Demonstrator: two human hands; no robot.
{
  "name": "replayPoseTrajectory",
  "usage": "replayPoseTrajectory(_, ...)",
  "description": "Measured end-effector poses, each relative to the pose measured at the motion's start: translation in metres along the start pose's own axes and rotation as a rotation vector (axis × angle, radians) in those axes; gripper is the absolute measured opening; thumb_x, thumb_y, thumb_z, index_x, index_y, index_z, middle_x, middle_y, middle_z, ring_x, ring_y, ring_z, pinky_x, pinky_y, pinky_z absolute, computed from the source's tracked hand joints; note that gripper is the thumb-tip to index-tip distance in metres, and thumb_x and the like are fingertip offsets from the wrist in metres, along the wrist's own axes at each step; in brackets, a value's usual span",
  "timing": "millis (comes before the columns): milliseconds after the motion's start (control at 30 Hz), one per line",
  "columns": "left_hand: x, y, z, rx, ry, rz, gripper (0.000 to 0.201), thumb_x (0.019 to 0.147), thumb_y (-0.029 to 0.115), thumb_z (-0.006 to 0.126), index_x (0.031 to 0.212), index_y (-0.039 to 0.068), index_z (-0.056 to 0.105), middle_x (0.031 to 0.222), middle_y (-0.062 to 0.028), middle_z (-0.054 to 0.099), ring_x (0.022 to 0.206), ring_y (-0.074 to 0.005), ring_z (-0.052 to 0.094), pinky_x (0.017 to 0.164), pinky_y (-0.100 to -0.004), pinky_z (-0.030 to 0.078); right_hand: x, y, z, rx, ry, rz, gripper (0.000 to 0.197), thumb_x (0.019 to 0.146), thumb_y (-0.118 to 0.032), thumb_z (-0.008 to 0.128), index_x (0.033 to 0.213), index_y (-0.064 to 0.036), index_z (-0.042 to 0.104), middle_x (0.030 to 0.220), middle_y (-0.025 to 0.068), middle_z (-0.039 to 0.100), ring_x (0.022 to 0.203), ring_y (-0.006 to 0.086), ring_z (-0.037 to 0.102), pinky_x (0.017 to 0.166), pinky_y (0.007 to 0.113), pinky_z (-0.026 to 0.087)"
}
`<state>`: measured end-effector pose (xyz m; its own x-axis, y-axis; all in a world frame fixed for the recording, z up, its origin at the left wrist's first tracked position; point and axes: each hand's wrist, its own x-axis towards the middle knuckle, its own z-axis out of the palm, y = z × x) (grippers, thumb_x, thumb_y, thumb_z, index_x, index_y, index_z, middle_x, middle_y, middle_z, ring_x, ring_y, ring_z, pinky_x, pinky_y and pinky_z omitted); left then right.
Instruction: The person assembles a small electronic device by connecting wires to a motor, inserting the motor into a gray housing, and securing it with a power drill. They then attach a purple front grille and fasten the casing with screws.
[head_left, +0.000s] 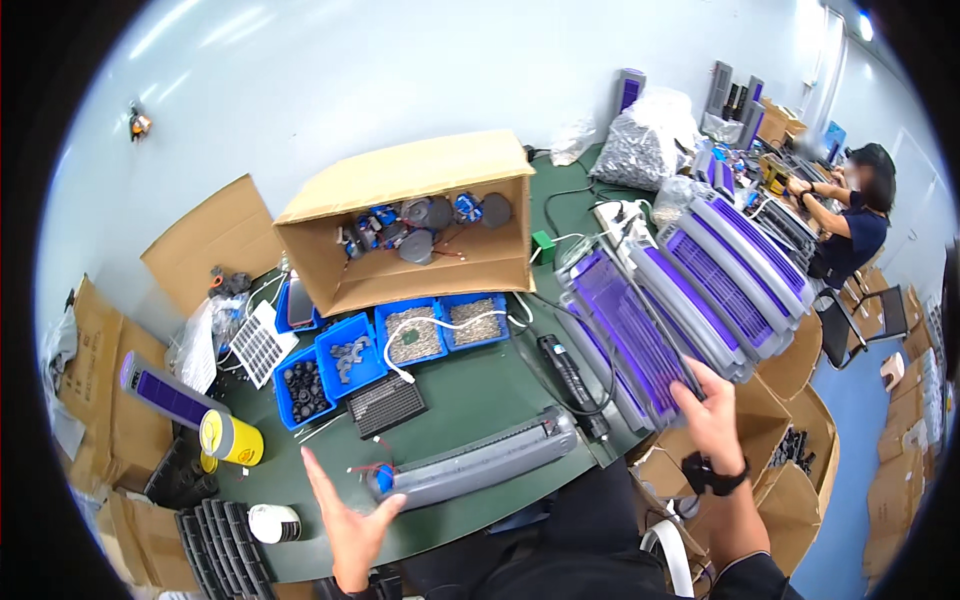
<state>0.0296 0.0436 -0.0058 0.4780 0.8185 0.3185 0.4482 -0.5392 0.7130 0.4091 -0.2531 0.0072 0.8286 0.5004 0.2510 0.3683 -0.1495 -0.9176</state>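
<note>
My left hand (350,530) has its thumb and fingers spread and holds nothing. It is beside the left end of a long grey plastic housing (480,468) lying on the green table. A blue-wrapped part with red wires (383,478) sits at that end. My right hand (712,412) is closed on the near edge of a purple panel (630,335), thumb and fingers at its dark rim. The panel lies over a row of grey and purple housings (725,280). Between the hands rests a black electric screwdriver (572,378) with a cable.
Blue bins (350,352) hold small parts, behind a black keyboard-like grid (387,405). A cardboard box (300,255) of blue-wrapped parts stands behind them. At left are a yellow can (232,438) and a white can (273,523). A person (860,220) works at far right.
</note>
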Motion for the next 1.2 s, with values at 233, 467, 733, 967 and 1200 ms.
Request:
replayPoseTrajectory(233,0.003,0.12,0.028,0.368,-0.449,0.817,0.099,0.07,0.022,0.087,0.159,0.016,0.045,0.156,-0.0205,0.045,0.146,-0.0433,0.041,0.119,-0.0697,0.026,-0.025,-0.075,0.007,0.202,-0.884,0.426,0.042,0.097,-0.004,0.074,0.137,0.0057,0.065,0.121,0.0097,0.076,0.106,0.0124,0.067,0.097,0.03,0.054)
replayPoseTrajectory(467,0.005,0.123,0.035,-0.368,-0.617,0.347,0.109,0.089,0.037,0.082,0.164,-0.005,0.016,0.141,-0.029,0.05,0.128,-0.0443,0.054,0.116,-0.0496,0.038,-0.046,0.002,0.012,1.032,-0.939,0.472,0.12,0.077,-0.053,0.09,0.156,0.0129,0.027,0.151,0.0337,0.048,0.143,0.0427,0.049,0.118,0.064,0.035)
replayPoseTrajectory(733,0.009,0.099,0.057,-0.596,-0.359,0.062,0.109,0.1,0.053,0.065,0.163,-0.011,0.001,0.142,-0.0373,0.044,0.13,-0.0468,0.05,0.11,-0.0507,0.042,-0.079,-0.047,0.19,0.289,-0.9,-0.219,0.136,0.072,-0.018,0.096,0.167,0.0018,0.001,0.165,0.0214,0.031,0.15,0.0325,0.038,0.12,0.045,0.037)
replayPoseTrajectory(967,0.021,-0.001,-0.002,-0.165,0.128,-0.089,0.055,0.1,0.014,0.069,0.151,0.002,0.051,0.135,-0.0168,0.056,0.123,-0.0238,0.059,0.097,-0.0358,0.055,-0.038,-0.075,0.241,0.918,-0.984,0.262,0.083,0.083,-0.03,0.084,0.148,-0.0003,0.04,0.121,0.0167,0.063,0.097,0.0218,0.068,0.085,0.038,0.061)
replayPoseTrajectory(1200,0.007,-0.07,0.011,-0.651,-0.112,-0.419,0.018,0.097,-0.001,0.072,0.115,-0.001,0.076,0.106,-0.0085,0.075,0.094,-0.0122,0.07,0.087,-0.0275,0.057,-0.029,-0.067,0.283,0.841,-0.758,0.153,0.087,0.093,-0.073,0.059,0.121,0.0093,0.06,0.111,0.0211,0.068,0.085,0.0262,0.073,0.074,0.039,0.062)
